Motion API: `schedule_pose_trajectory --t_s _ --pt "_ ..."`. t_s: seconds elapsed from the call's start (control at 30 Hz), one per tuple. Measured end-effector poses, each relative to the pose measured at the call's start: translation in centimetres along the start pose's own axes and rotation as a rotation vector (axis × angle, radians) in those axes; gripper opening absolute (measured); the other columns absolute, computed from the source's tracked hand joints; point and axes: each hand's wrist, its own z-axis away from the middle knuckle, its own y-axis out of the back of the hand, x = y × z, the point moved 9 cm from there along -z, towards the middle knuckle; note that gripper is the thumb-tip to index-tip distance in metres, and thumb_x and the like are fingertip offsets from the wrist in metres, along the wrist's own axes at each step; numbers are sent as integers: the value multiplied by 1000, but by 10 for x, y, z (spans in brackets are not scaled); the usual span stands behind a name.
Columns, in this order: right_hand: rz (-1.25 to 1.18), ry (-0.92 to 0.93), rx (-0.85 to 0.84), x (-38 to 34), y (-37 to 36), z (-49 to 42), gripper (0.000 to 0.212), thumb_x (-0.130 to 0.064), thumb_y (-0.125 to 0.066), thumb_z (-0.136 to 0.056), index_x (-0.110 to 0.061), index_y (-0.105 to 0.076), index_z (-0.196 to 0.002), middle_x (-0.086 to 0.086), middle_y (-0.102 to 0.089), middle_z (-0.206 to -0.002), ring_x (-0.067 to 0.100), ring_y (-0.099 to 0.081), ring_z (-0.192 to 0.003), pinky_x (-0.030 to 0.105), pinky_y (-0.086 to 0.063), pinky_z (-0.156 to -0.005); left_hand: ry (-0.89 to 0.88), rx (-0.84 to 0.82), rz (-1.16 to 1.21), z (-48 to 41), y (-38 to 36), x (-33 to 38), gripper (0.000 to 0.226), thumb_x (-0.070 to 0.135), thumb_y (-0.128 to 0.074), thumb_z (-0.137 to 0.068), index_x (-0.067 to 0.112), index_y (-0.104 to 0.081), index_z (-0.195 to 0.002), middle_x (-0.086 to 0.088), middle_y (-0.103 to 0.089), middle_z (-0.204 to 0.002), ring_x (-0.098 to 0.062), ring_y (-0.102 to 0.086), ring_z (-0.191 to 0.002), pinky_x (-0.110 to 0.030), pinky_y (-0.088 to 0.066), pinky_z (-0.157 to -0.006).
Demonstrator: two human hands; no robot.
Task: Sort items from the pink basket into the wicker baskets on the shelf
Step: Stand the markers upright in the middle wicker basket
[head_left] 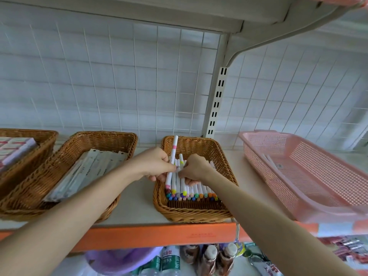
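Note:
A wicker basket (201, 214) in the middle of the shelf holds several white markers (196, 191) with coloured caps, lined up side by side. My left hand (152, 163) pinches one white marker with a pink band (172, 156), which slants up over the basket's left side. My right hand (196, 169) rests on the row and grips a few of the markers. The pink basket (310, 176) stands to the right on the shelf, with a few white markers (269, 161) still lying in it.
Two more wicker baskets stand to the left: one (65, 154) with flat white packets, one (39, 136) at the far left with boxed items. The shelf has an orange front edge (159, 234) and a wire grid back. Bottles (211, 257) sit on the shelf below.

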Motion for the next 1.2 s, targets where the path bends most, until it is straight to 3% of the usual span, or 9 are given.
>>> schedule_pose_trajectory --t_s 0.1,0.2,0.3,0.4,0.5,0.87,1.03,1.1,1.2 --pt "32 25 4 -5 -3 -1 24 -5 -58 -84 -1 -55 -61 10 -60 -55 14 -54 -43 27 -55 -58 -5 -4 -4 1 -1 1 22 19 -58 -91 12 -50 -71 -1 -59 -61 -2 -56 -46 -14 -34 -37" --pt "84 51 17 -6 -1 -1 24 -8 -57 -86 -1 -56 -63 19 -68 -73 19 -59 -50 31 -56 -66 -5 -7 -13 -1 -3 1 23 18 -57 -90 12 -50 -69 -2 -58 -62 -4 -56 -49 -14 -33 -38" --pt "244 122 107 -7 12 6 21 -19 -56 -88 0 -63 -93 16 -69 -94 26 -67 -83 33 -54 -74 0 -3 -24 -6 -5 1 22 20 -58 -90 11 -52 -71 -5 -60 -66 -10 -58 -57 -16 -35 -41" --pt "341 258 286 -4 36 25 31 -20 -53 -89 -8 -58 -118 7 -62 -112 22 -58 -101 28 -45 -78 6 7 -61 -12 -8 1 17 19 -59 -89 7 -59 -77 -5 -61 -61 -7 -51 -43 -13 -34 -36" --pt "402 326 379 11 47 42 32 -18 -50 -90 -10 -58 -120 7 -57 -115 24 -49 -111 28 -41 -82 -6 23 -129 -17 -10 3 16 16 -59 -86 4 -62 -76 -3 -61 -55 -8 -46 -38 -11 -34 -34" --pt "487 240 330 33 41 53 37 -26 -47 -91 -14 -53 -126 6 -47 -127 25 -34 -122 32 -36 -95 -66 89 -382 -36 -28 27 24 10 -60 -84 7 -52 -61 -1 -59 -50 -7 -51 -37 -16 -46 -44" --pt "492 237 327 34 40 53 35 -26 -48 -91 -14 -54 -123 6 -47 -127 25 -35 -122 33 -36 -97 -111 130 -558 -35 -37 32 31 8 -62 -82 9 -44 -56 0 -45 -52 -9 -43 -43 -16 -31 -38" --pt "491 239 325 34 40 52 35 -25 -49 -90 -14 -54 -123 7 -47 -128 26 -36 -122 31 -34 -99 -143 147 -597 -34 -41 32 26 11 -61 -82 9 -45 -62 0 -41 -58 -11 -39 -49 -20 -28 -40" --pt "490 239 319 34 40 52 36 -26 -49 -90 -14 -54 -123 7 -47 -129 27 -36 -122 31 -33 -100 -210 172 -657 -28 -44 33 16 22 -55 -89 7 -53 -95 1 -42 -70 -17 -45 -65 -24 -30 -44"
